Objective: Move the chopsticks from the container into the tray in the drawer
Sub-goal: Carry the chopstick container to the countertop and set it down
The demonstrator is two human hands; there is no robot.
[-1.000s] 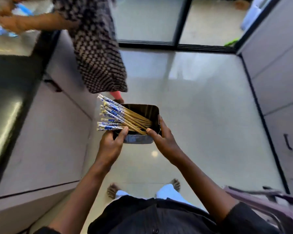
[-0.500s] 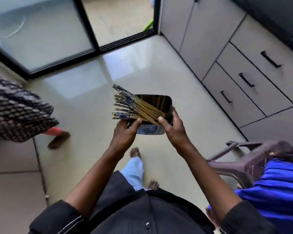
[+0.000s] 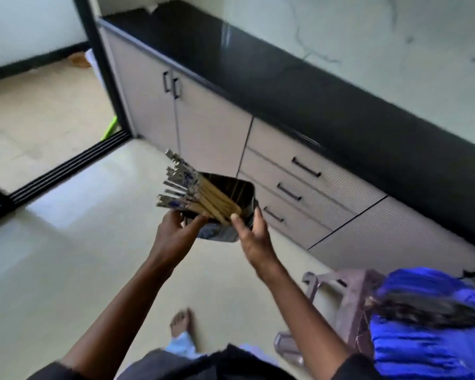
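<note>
A dark metal container [image 3: 242, 193] is held in front of me at chest height, tilted so its mouth faces me. A bundle of wooden chopsticks [image 3: 192, 193] with blue-and-white ends sticks out of it to the upper left. My left hand [image 3: 176, 237] grips the container's near left side from below. On the near right corner sits my right hand [image 3: 254, 234], thumb on the rim. Beyond the container stands a stack of three drawers [image 3: 294, 187] with black handles, all closed. No tray shows.
A black countertop [image 3: 299, 86] runs along the grey cabinets [image 3: 159, 100] at right. A person in blue [image 3: 428, 319] sits on a brown plastic chair [image 3: 348, 305] at lower right. A sliding door track [image 3: 66, 168] lies at left. My bare foot [image 3: 180, 322] is on the pale tiled floor.
My view has swung right, from the glass door and a person in a checked garment to the cabinets and drawers. Both hands keep the same hold on the container.
</note>
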